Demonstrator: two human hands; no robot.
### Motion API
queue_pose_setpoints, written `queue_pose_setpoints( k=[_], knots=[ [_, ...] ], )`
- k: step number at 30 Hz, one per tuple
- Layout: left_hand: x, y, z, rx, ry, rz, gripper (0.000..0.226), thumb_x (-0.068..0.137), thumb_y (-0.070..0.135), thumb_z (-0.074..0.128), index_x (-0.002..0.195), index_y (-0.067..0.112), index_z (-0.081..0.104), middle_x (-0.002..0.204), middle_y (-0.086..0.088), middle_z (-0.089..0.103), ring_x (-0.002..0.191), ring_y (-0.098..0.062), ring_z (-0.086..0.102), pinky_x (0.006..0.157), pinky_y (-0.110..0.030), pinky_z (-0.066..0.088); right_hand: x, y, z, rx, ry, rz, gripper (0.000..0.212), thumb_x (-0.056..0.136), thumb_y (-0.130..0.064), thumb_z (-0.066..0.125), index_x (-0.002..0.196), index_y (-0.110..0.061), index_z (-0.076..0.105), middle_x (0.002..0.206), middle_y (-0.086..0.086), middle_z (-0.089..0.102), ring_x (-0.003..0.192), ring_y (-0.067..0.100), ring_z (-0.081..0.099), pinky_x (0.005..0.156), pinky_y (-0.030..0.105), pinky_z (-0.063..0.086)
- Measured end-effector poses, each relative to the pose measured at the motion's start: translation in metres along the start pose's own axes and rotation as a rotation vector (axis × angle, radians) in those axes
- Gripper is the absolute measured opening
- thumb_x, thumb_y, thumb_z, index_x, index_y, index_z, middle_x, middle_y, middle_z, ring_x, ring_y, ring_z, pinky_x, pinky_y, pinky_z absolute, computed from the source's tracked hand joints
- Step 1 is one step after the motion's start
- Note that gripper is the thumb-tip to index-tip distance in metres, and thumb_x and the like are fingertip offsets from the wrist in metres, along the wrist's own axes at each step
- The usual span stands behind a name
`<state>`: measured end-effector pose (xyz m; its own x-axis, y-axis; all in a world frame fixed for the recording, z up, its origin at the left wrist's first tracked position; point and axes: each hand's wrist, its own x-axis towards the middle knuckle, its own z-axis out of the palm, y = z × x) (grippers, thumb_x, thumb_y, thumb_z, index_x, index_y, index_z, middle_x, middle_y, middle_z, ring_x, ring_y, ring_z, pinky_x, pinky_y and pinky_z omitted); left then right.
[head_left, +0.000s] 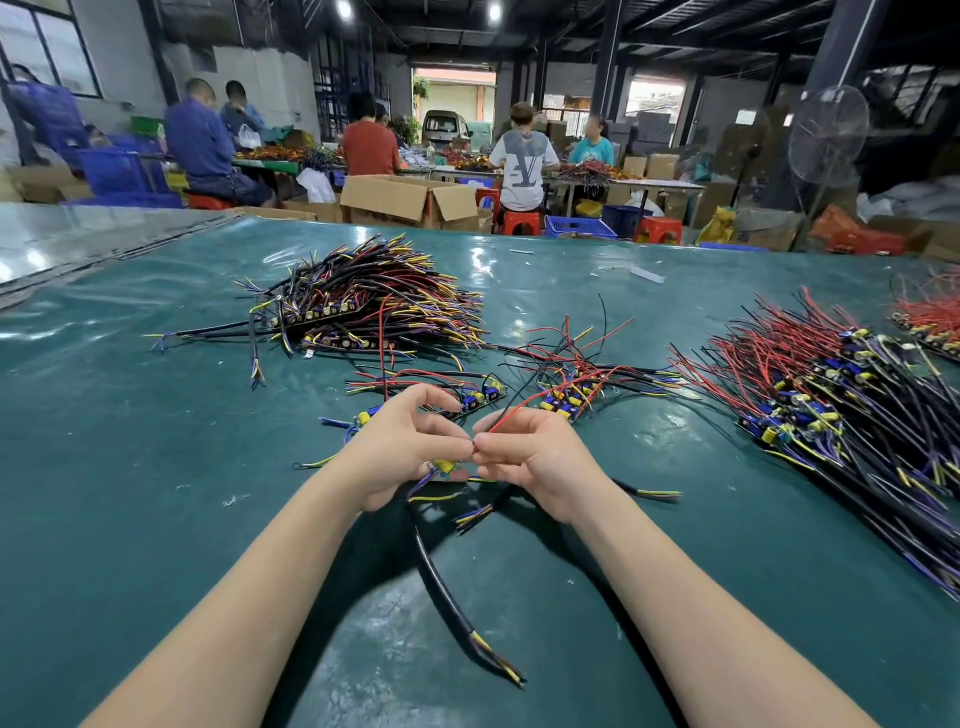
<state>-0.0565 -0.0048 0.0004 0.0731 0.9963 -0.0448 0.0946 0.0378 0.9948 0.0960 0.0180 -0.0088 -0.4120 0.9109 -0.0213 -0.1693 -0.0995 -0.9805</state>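
At the left of the frame the green counter (156, 467) is covered with a smooth, shiny mat that is a little wrinkled. In the upper left-centre lies a heap of boards (374, 301). Its black, red, yellow and purple wires stand out like bristles.

In the lower centre the left hand (410, 452) has its grip closed on a small circuit board (444, 466). The fingers are curled round it, so only a yellow capacitor and a bit of the board show between the two hands. I judge this board to be very light and stiff, but fragile. The soldered parts and wire joints may break if they are bent, so it is better to hold it by its edges. A black cable (452, 597) seems to run from it down over the counter toward the bottom of the frame. The cable looks rubbery and bends easily, and it ends in coloured cores.

Just to the right, touching the left fingertips, the right hand (537, 460) has its grip pinched on a thin red wire (511, 418). This wire is probably soft, springy and a little slippery, so holding it near its end should give the most control.

Behind the hands is a loose group of boards (576, 387). At the right edge lies a large pile (841, 400) with many red wires.
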Motion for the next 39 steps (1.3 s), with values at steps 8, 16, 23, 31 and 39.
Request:
queue_pose_setpoints(
  k=[8, 16, 23, 31, 39],
  knots=[
    [0.0035, -0.0015, -0.0002, -0.076, 0.057, -0.011, 0.027, 0.08, -0.011, 0.062, 0.09, 0.012, 0.054, 0.089, -0.012, 0.059, 0.069, -0.018, 0.062, 0.058, -0.025, 0.058, 0.001, -0.0011, -0.0029, 0.034, 0.12, -0.07, 0.019, 0.084, 0.01, 0.055, 0.073, -0.005, 0.059, 0.051, -0.002, 0.061, 0.047, 0.007, 0.061, 0.05, 0.017, 0.053],
    [0.0062, -0.0056, 0.0013, -0.074, 0.086, 0.072, 0.031, 0.077, -0.012, 0.064, 0.088, 0.014, 0.053, 0.075, -0.006, 0.062, 0.052, -0.008, 0.061, 0.051, -0.019, 0.051, 0.0004, -0.0014, -0.0029, 0.046, 0.128, -0.046, 0.022, 0.083, 0.01, 0.056, 0.08, -0.011, 0.051, 0.066, 0.006, 0.058, 0.048, 0.006, 0.061, 0.048, 0.019, 0.052],
    [0.0071, -0.0079, 0.0024, -0.037, 0.092, 0.091, 0.031, 0.076, -0.008, 0.068, 0.088, 0.017, 0.054, 0.073, -0.003, 0.064, 0.054, -0.008, 0.061, 0.052, -0.019, 0.05, 0.0003, -0.0006, -0.0049, 0.049, 0.102, -0.043, 0.024, 0.078, 0.016, 0.058, 0.072, -0.007, 0.054, 0.053, -0.001, 0.059, 0.047, 0.008, 0.059, 0.05, 0.019, 0.053],
    [0.0019, -0.0032, -0.0019, -0.046, -0.021, 0.072, 0.024, 0.08, -0.012, 0.06, 0.086, 0.012, 0.061, 0.071, -0.004, 0.054, 0.052, -0.007, 0.056, 0.053, -0.018, 0.051, 0.0003, 0.0001, 0.0003, 0.07, 0.171, -0.117, 0.021, 0.077, 0.015, 0.061, 0.068, -0.004, 0.057, 0.049, -0.001, 0.063, 0.045, 0.009, 0.06, 0.047, 0.019, 0.052],
    [-0.0022, 0.0011, -0.0046, 0.037, -0.092, 0.104, 0.037, 0.077, -0.013, 0.063, 0.066, 0.021, 0.075, 0.061, 0.002, 0.061, 0.052, -0.007, 0.057, 0.054, -0.018, 0.052, -0.0003, -0.0077, -0.0047, 0.143, 0.248, -0.161, 0.023, 0.077, 0.017, 0.058, 0.065, -0.002, 0.057, 0.048, 0.001, 0.062, 0.043, 0.01, 0.059, 0.048, 0.018, 0.053]
  ],
)
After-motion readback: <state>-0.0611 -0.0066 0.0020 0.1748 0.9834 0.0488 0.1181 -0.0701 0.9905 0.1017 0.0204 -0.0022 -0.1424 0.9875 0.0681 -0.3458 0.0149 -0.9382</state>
